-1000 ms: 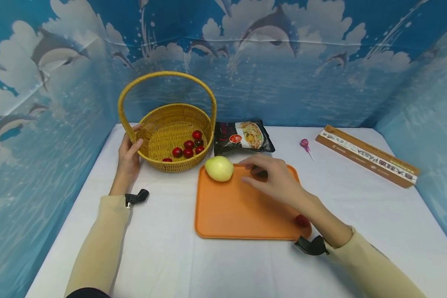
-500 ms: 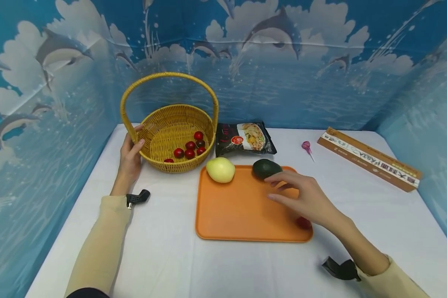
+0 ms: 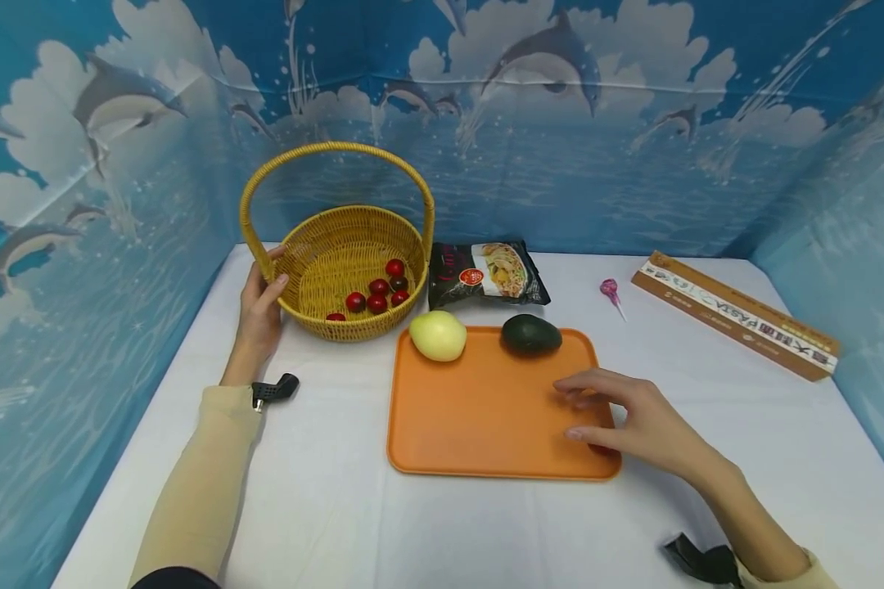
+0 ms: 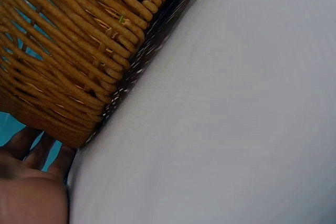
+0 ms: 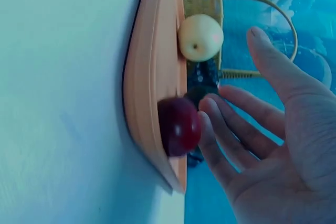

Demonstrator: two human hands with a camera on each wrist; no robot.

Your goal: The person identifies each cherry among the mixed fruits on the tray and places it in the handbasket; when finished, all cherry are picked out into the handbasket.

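Note:
My left hand [image 3: 258, 315] grips the left side of the yellow wicker basket [image 3: 317, 266], thumb at the rim. Several red cherries [image 3: 377, 303] lie inside it. The left wrist view shows the woven wall [image 4: 68, 51] close up, with fingers at its lower edge. My right hand [image 3: 633, 417] hovers over the right side of an orange tray [image 3: 471, 417], fingers spread and relaxed, holding nothing. Just by its fingertips in the right wrist view is a dark red round fruit [image 5: 179, 126], mostly hidden by the hand in the head view. A pale yellow-green pear [image 3: 438, 335] and a dark green avocado [image 3: 530, 334] lie along the tray's far edge.
Behind the tray lies a black noodle packet [image 3: 489, 274]. To its right are a pink lollipop [image 3: 610, 290] and a long brown pasta box [image 3: 737, 315]. A blue dolphin-print cloth [image 3: 486, 164] walls the white table [image 3: 317, 491] at the back and sides.
My right hand has moved back from over the avocado, toward the right and nearer me, to the red fruit's corner of the tray. My left hand stays on the basket.

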